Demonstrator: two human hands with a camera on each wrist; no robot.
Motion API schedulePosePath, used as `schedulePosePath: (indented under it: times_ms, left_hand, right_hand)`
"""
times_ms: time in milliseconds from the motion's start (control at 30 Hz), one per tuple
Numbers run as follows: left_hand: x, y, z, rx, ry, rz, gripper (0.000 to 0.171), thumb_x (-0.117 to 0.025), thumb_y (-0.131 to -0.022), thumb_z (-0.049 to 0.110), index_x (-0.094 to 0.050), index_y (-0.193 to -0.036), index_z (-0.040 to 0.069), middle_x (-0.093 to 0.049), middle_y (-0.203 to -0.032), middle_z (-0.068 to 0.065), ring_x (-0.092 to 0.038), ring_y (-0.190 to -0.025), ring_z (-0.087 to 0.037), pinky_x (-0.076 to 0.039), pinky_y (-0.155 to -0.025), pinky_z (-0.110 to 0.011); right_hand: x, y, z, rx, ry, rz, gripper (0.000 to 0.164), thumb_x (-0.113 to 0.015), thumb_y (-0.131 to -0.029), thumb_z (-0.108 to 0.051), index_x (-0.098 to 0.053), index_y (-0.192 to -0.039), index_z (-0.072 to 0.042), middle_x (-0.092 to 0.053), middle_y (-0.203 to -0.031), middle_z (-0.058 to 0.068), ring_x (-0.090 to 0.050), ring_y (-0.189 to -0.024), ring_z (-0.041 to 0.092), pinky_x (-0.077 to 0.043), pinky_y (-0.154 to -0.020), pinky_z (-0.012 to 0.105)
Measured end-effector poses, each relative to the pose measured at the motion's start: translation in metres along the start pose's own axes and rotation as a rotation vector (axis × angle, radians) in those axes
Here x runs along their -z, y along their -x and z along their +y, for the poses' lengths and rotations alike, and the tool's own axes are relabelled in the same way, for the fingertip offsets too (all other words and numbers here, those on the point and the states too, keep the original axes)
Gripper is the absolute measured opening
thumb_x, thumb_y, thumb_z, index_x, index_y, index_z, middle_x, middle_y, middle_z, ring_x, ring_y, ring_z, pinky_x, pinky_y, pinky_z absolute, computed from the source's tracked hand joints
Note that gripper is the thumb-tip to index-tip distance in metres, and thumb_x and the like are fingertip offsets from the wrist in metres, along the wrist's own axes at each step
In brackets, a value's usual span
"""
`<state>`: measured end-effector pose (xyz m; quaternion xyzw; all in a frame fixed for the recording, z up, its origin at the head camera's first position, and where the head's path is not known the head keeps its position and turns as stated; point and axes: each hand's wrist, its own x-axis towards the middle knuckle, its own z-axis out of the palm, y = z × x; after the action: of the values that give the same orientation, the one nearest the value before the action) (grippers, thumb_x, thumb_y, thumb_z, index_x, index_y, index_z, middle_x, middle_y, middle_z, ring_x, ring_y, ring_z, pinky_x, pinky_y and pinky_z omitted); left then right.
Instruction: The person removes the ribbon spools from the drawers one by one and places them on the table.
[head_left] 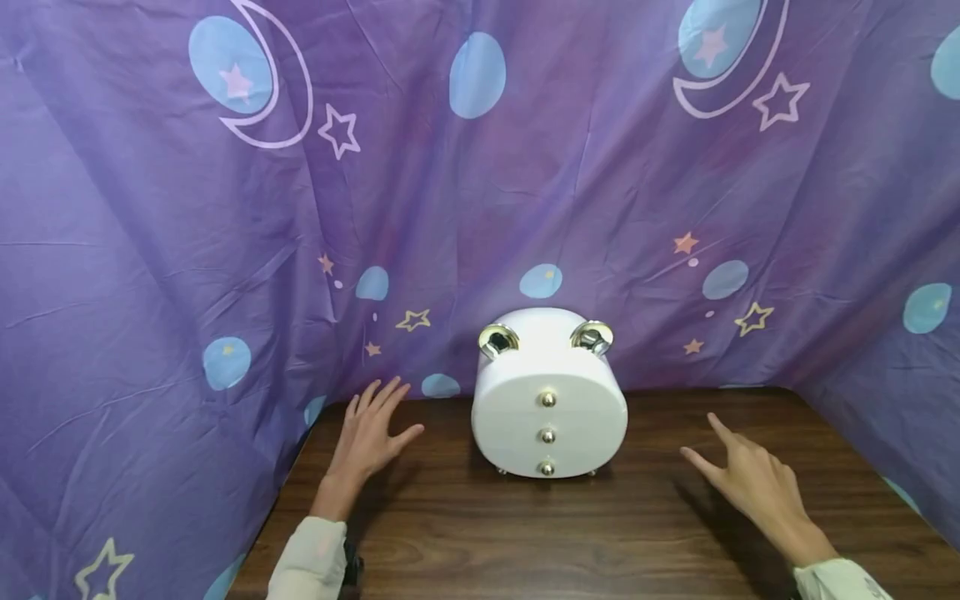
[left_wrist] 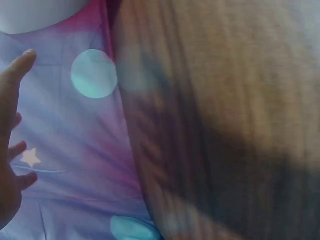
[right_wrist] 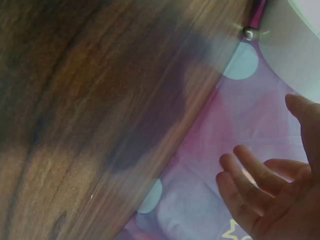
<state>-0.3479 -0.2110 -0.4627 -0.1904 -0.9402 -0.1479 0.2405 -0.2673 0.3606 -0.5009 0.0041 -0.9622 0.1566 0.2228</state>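
Note:
A white oval box (head_left: 550, 425) with three round gold knobs down its front stands at the back of the wooden table. Two gold-and-silver ring-like fittings (head_left: 592, 337) sit on its upper part, and small metal feet show beneath. My left hand (head_left: 367, 442) hovers to the left of the box, fingers spread and holding nothing. On the other side my right hand (head_left: 757, 483) is held above the table, thumb and index finger apart, also holding nothing. Part of the white box (right_wrist: 295, 50) shows near the right thumb in the right wrist view. Both hands are apart from it.
A purple cloth (head_left: 420, 192) with moons, stars and blue spots hangs behind the table and along both sides. The dark brown wooden tabletop (head_left: 540, 542) stretches in front of the box, with shadows of both hands on it.

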Motion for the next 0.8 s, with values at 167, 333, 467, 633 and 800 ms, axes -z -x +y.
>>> schedulePosePath:
  times_ms: [167, 333, 467, 633, 800]
  left_hand:
    - [0.007, -0.014, 0.002, -0.094, 0.009, 0.067, 0.074, -0.083, -0.087, 0.046, -0.058, -0.150, 0.015, -0.052, -0.157, -0.006, -0.041, -0.146, -0.038, -0.031, -0.119, -0.067]
    - [0.016, -0.029, 0.006, -0.180, 0.015, 0.113, 0.072, -0.085, -0.087, 0.042, -0.059, -0.149, 0.015, -0.052, -0.157, -0.004, -0.043, -0.146, -0.037, -0.032, -0.120, -0.064]
    - [0.022, -0.041, 0.010, -0.256, 0.020, 0.154, 0.072, -0.087, -0.085, 0.040, -0.060, -0.148, 0.016, -0.053, -0.156, -0.004, -0.045, -0.145, -0.036, -0.032, -0.120, -0.063]
    - [0.028, -0.054, 0.016, -0.333, 0.027, 0.204, 0.075, -0.089, -0.082, 0.037, -0.060, -0.147, 0.016, -0.052, -0.157, -0.004, -0.046, -0.144, -0.036, -0.033, -0.118, -0.067]
    - [0.030, -0.067, 0.021, -0.389, 0.043, 0.228, 0.076, -0.089, -0.082, 0.038, -0.059, -0.148, 0.014, -0.052, -0.157, -0.005, -0.045, -0.145, -0.035, -0.035, -0.116, -0.068]
  right_hand:
    - [0.004, -0.002, -0.004, 0.011, -0.012, 0.042, 0.085, -0.070, -0.092, -0.063, -0.048, -0.156, -0.012, -0.068, -0.102, 0.036, -0.066, -0.070, 0.053, -0.045, -0.042, 0.055]
    - [0.008, -0.005, -0.010, 0.046, -0.025, 0.112, 0.081, -0.076, -0.089, -0.057, -0.053, -0.153, -0.014, -0.059, -0.064, 0.015, -0.059, -0.053, 0.034, -0.039, -0.036, 0.044]
    - [0.013, -0.006, -0.017, 0.095, -0.059, 0.181, 0.077, -0.081, -0.087, -0.052, -0.056, -0.150, -0.014, -0.073, -0.075, 0.014, -0.066, -0.058, 0.037, -0.045, -0.040, 0.048]
    - [0.019, -0.007, -0.029, 0.160, -0.081, 0.240, 0.075, -0.084, -0.085, -0.047, -0.059, -0.149, -0.017, -0.080, -0.095, 0.002, -0.063, -0.058, 0.019, -0.051, -0.045, 0.045]
    - [0.024, -0.011, -0.042, 0.217, -0.090, 0.321, 0.075, -0.090, -0.079, -0.042, -0.063, -0.145, -0.023, -0.080, -0.091, -0.004, -0.066, -0.059, 0.021, -0.051, -0.045, 0.044]
